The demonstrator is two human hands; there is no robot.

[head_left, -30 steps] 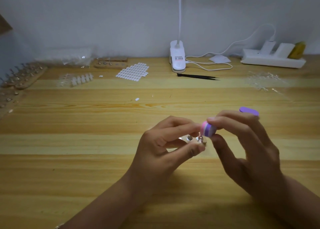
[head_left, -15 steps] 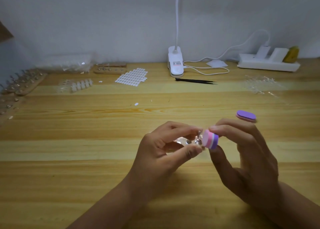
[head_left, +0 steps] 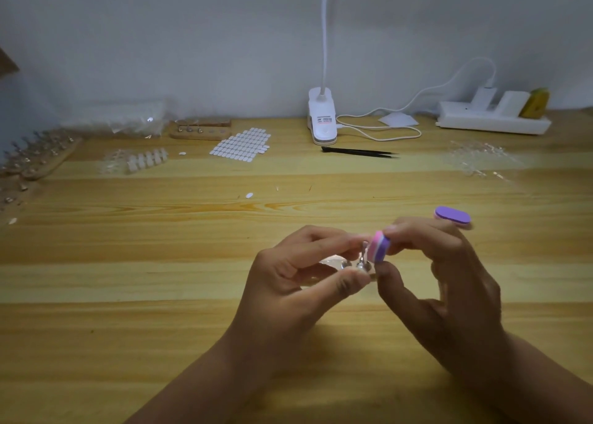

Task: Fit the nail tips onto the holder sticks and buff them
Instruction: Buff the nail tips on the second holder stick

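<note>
Pinches a small metal holder stick [head_left: 364, 258] between the thumb and forefinger of the left hand [head_left: 288, 282], held upright just above the bench [head_left: 160, 263], near the middle of the view. Grips a pink-and-purple buffer block [head_left: 378, 247] with the fingertips and thumb of the right hand [head_left: 449, 295], and lays its end against the top of the stick. Cannot make out the nail tip there: too small, and partly hidden by the block.

Against half a second ago, carries the block higher on the stick; against a second ago, returns it to about the same height. Keeps the left hand nearly in place throughout. Reads as short up-and-down strokes: likely past fitting for this tip and well into buffing, with no way of judging the finish from here.

Leaves a second purple buffer [head_left: 452, 216] just behind the right hand, apparently lying on the bench. Further back, leaves a sheet of white stickers [head_left: 240, 143], black tweezers [head_left: 359, 152] and a white clip lamp [head_left: 322, 118] untouched; at the far left, wooden racks [head_left: 48, 157] with more sticks; at the far right, a clear pile [head_left: 478, 160], probably spare tips. Suggests plenty more to buff.
</note>
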